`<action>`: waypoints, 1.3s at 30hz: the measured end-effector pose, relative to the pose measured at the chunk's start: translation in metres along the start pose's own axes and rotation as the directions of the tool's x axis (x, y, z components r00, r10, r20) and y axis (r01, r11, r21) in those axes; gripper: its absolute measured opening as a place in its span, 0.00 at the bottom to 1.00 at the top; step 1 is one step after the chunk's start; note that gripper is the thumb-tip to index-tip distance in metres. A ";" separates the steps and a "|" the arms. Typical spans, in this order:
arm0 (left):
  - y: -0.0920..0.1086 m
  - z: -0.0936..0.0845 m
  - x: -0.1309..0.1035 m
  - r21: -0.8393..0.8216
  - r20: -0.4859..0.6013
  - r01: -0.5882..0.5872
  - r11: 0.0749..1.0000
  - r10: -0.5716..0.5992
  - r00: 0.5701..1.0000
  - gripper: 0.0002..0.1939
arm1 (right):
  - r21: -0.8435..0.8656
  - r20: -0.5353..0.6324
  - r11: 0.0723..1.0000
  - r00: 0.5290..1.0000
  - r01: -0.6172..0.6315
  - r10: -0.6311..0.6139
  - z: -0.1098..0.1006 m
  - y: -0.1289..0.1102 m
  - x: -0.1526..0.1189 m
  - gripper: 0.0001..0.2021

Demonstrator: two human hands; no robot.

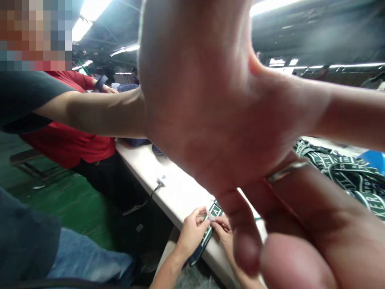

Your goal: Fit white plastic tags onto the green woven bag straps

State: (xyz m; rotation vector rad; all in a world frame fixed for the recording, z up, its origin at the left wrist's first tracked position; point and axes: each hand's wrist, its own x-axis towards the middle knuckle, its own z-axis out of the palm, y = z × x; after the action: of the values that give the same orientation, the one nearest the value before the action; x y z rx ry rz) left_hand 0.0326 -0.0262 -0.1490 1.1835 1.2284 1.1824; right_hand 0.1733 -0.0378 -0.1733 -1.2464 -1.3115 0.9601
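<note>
Two grips, left hand [192, 230] and right hand [221, 225], are pinched on a white tag [209, 214] at the counter's [177, 192] edge; green fabric [214, 208] is best held taut.

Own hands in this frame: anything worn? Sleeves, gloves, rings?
Left hand and right hand are bare: no gloves, no sleeves on the visible forearms, no watch seen. The ringed hand close to the lens looks like another person's.
</note>
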 end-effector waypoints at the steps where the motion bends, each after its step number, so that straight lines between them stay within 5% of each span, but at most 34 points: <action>1: 0.002 -0.002 0.000 -0.023 0.034 0.020 1.000 -0.020 0.999 0.16 | -0.010 0.003 1.000 1.000 -0.001 0.001 -0.001 -0.003 0.000 0.11; 8: 0.014 -0.006 0.003 -0.081 0.127 0.190 0.978 -0.179 0.976 0.21 | -0.030 0.067 0.998 0.997 0.048 -0.046 -0.008 -0.014 -0.005 0.11; 17: 0.023 -0.007 0.006 -0.024 0.123 0.137 0.990 -0.133 0.984 0.16 | 0.413 0.306 0.847 0.927 -0.334 0.216 -0.023 -0.034 -0.003 0.16; 22: 0.022 0.005 -0.004 0.135 0.088 -0.021 0.991 0.009 0.996 0.10 | 0.554 0.231 0.710 0.900 -0.435 0.371 -0.006 -0.032 -0.005 0.18; 26: 0.021 0.004 -0.018 0.454 -0.059 -0.138 0.880 0.184 0.981 0.13 | 0.682 0.237 0.589 0.894 -0.433 0.381 -0.006 -0.033 -0.005 0.17; 29: 0.024 -0.003 -0.026 0.546 0.020 -0.071 0.835 0.072 0.997 0.17 | 0.720 0.253 0.548 0.897 -0.425 0.363 -0.009 -0.038 -0.002 0.17; 33: 0.023 -0.007 -0.032 0.389 0.229 -0.040 0.920 -0.055 0.972 0.17 | 0.702 0.276 0.566 0.898 -0.432 0.344 -0.010 -0.039 0.003 0.17; 39: 0.015 -0.009 -0.028 -0.014 0.239 0.176 0.984 -0.168 0.957 0.30 | 0.545 0.316 0.758 0.926 -0.357 0.208 -0.016 -0.032 0.005 0.14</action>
State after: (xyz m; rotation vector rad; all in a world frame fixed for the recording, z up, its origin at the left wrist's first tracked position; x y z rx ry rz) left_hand 0.0236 -0.0535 -0.1327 1.1317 1.1009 0.9022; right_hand 0.1851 -0.0392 -0.1394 -0.8546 -0.8782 1.6402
